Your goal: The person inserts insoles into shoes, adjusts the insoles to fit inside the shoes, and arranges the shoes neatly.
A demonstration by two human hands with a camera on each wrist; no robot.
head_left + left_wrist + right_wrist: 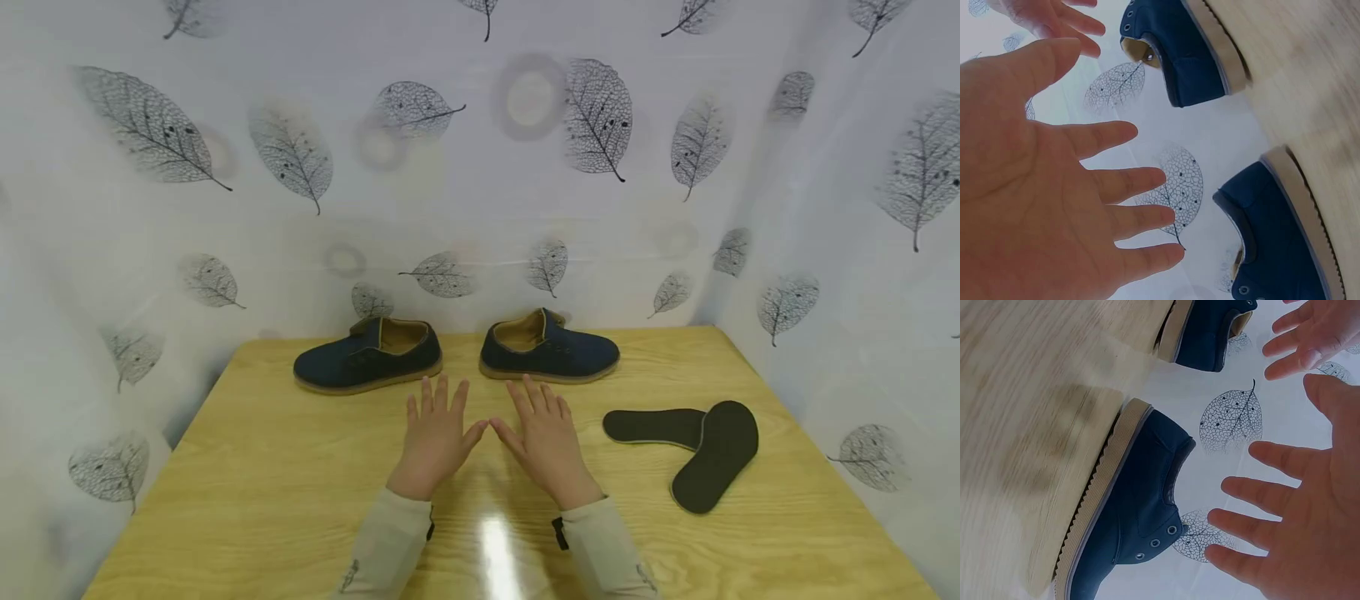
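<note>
Left hand and right hand extend over the counter, fingers straight and spread apart, near two navy shoes.

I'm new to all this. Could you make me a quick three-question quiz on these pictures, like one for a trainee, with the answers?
1. True or false: the toes of the two blue shoes point away from each other.

2. How do the two dark insoles lie?
A) Inside the shoes
B) On the table, one partly over the other
C) On the table, well apart

3. Fill in: the left hand and the right hand have their fingers spread and hold ____.

Key: 1. True. 2. B. 3. Nothing.
</note>
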